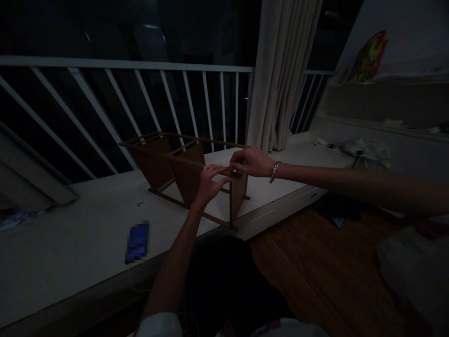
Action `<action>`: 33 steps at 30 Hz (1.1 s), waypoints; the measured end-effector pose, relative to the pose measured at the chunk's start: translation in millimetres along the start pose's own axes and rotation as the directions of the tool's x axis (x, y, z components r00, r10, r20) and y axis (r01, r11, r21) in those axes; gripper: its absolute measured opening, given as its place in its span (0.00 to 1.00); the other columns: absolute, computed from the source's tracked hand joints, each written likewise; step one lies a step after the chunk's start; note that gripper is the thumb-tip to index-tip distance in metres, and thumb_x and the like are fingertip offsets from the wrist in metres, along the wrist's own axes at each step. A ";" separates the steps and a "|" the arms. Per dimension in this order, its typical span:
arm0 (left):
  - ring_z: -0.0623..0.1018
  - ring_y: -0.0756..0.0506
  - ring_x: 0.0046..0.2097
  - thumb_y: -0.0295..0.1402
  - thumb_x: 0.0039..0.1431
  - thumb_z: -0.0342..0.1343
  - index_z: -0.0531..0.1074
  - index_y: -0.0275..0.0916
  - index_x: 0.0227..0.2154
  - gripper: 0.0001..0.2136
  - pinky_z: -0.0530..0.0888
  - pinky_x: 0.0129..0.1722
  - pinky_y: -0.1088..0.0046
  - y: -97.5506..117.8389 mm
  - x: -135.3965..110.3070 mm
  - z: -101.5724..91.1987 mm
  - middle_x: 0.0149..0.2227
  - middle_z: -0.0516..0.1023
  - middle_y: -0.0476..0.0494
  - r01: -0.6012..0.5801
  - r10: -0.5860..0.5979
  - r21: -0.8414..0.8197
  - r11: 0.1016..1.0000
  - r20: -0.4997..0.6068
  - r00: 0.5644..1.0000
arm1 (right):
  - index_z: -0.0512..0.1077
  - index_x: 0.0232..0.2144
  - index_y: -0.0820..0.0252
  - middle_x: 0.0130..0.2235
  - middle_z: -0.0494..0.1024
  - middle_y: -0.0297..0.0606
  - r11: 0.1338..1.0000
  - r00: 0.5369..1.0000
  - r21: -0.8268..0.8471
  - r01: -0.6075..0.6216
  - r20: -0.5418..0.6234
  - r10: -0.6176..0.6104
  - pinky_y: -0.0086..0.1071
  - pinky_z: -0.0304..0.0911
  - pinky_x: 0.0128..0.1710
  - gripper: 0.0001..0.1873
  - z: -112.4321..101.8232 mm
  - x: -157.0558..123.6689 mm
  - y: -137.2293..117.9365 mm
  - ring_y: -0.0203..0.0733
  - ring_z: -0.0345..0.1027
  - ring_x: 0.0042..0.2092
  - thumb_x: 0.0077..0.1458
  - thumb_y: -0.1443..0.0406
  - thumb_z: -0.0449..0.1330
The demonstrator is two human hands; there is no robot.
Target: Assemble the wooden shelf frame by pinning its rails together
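Note:
A brown wooden shelf rack (187, 175) lies on its side on the white window ledge, its panels standing upright between thin rails. My left hand (209, 185) grips the near upper rail at the rack's right end, fingers over the top and thumb below. Close beside it, my right hand (255, 162) is closed in a pinch at the same end corner, a bracelet (275, 172) on its wrist. What sits between the right fingertips is too small and dark to make out.
A blurred blue device (137, 241) with a white cable lies on the ledge at left. White railing bars (189, 100) and a pale curtain (284, 70) stand behind the rack. At right, a bundled cloth (368, 150) rests on the ledge, above a wooden floor (298, 262).

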State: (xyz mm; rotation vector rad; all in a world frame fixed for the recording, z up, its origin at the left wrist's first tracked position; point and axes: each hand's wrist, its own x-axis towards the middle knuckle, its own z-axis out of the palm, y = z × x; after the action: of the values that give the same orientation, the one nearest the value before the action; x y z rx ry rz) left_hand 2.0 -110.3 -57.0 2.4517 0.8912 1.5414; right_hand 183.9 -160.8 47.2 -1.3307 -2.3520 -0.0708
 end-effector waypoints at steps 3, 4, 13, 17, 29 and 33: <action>0.68 0.46 0.47 0.33 0.48 0.60 0.73 0.44 0.40 0.13 0.64 0.49 0.64 3.3 0.3 -1.1 0.38 0.75 0.48 0.014 -0.014 -0.021 1.000 0.001 1.000 | 0.74 0.34 0.60 0.31 0.77 0.35 1.000 1.000 0.019 0.021 0.004 -0.022 0.25 0.55 0.32 0.13 0.2 1.1 0.5 0.33 0.68 0.32 0.52 0.59 0.54; 0.68 0.46 0.47 0.33 0.48 0.61 0.74 0.44 0.40 0.14 0.64 0.49 0.64 4.5 0.4 -1.8 0.39 0.75 0.48 0.022 -0.022 -0.024 0.999 0.006 1.000 | 0.74 0.34 0.60 0.31 0.77 0.35 0.999 1.000 0.021 0.025 0.008 -0.026 0.25 0.55 0.32 0.13 0.2 1.4 0.6 0.33 0.68 0.32 0.52 0.60 0.55; 0.67 0.46 0.47 0.34 0.48 0.61 0.73 0.44 0.42 0.15 0.63 0.50 0.64 5.5 0.8 -3.9 0.40 0.74 0.47 0.008 -0.006 -0.028 1.000 0.045 0.999 | 0.75 0.36 0.61 0.32 0.77 0.36 1.000 0.999 0.006 0.023 0.039 -0.023 0.25 0.56 0.32 0.11 -2.8 2.3 -3.4 0.33 0.68 0.32 0.51 0.64 0.56; 0.67 0.46 0.47 0.33 0.49 0.60 0.72 0.44 0.42 0.15 0.63 0.50 0.63 3.5 -0.5 -2.0 0.41 0.74 0.46 0.003 -0.003 -0.009 1.000 0.036 0.999 | 0.75 0.37 0.61 0.33 0.77 0.36 0.998 0.996 0.018 0.065 0.054 -0.066 0.25 0.56 0.34 0.11 -2.8 3.9 -4.6 0.33 0.68 0.33 0.51 0.65 0.56; 0.67 0.45 0.48 0.36 0.47 0.61 0.72 0.43 0.41 0.16 0.64 0.50 0.62 3.3 -2.7 1.1 0.42 0.75 0.46 -0.012 0.012 -0.018 1.000 -0.003 1.000 | 0.68 0.44 0.60 0.34 0.76 0.34 0.986 0.986 0.069 0.152 0.061 -0.156 0.25 0.53 0.33 0.16 1.5 3.5 -1.0 0.32 0.67 0.34 0.51 0.71 0.54; 0.67 0.44 0.48 0.36 0.48 0.60 0.72 0.43 0.41 0.15 0.64 0.50 0.61 0.1 -1.8 2.7 0.42 0.74 0.44 0.014 -0.014 0.004 1.000 0.006 1.000 | 0.73 0.34 0.60 0.30 0.74 0.35 0.979 0.975 0.001 0.205 0.086 -0.205 0.26 0.52 0.32 0.09 -0.3 4.1 -3.8 0.33 0.64 0.31 0.53 0.69 0.53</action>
State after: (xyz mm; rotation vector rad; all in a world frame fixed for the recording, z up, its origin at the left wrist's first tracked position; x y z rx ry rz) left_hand 3.8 -110.7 -59.7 2.4464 0.9092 1.5282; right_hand 179.1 -159.6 49.6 -1.1106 -2.5582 -0.0869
